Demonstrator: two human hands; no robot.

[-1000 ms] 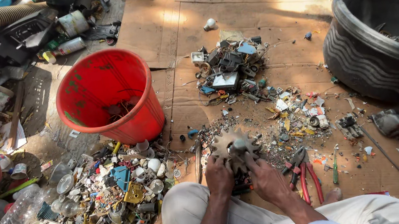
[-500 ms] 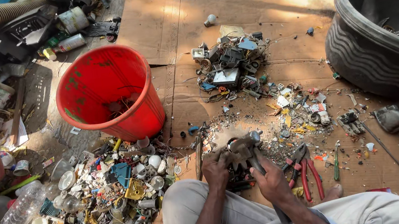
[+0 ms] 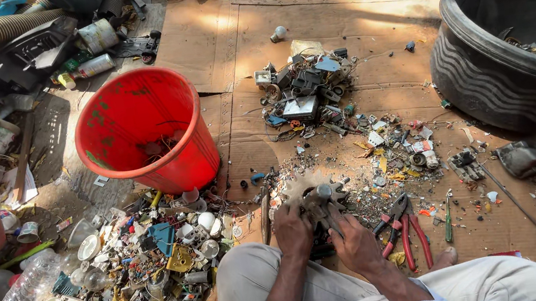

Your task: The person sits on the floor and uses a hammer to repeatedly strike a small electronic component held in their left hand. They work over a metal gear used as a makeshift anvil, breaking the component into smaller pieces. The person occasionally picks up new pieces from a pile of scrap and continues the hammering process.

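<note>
In the head view, the person sits cross-legged on flattened cardboard (image 3: 333, 20) with both hands brought together just ahead of the knees. The left hand (image 3: 292, 230) and the right hand (image 3: 352, 242) close around one piece: a dusty, star-edged metal part (image 3: 313, 193) with a small round hub at its middle. The left fingers (image 3: 286, 213) curl over its near left edge, clenched on it; the right fingers (image 3: 335, 222) press against its near right underside, grasping as well, though how firmly cannot be told. The part lies directly beyond the fingertips, tilted up away from the person, roughly round, so no long axis stands out. Both hands are equally near; the left sits a little higher on it.

Just right of the right fingers lie red-handled pliers (image 3: 403, 226), handles pointing back toward the person, and beyond them a green screwdriver (image 3: 447, 218). Left of the left fingers spreads a heap of small scrap (image 3: 150, 260); farther off that way stands a red bucket (image 3: 144, 130). Well off to the right is a black tub (image 3: 516, 57).

The part's underside and whatever dark thing lies beneath the hands are hidden by the fingers, and the scrap pieces are too small to name.
</note>
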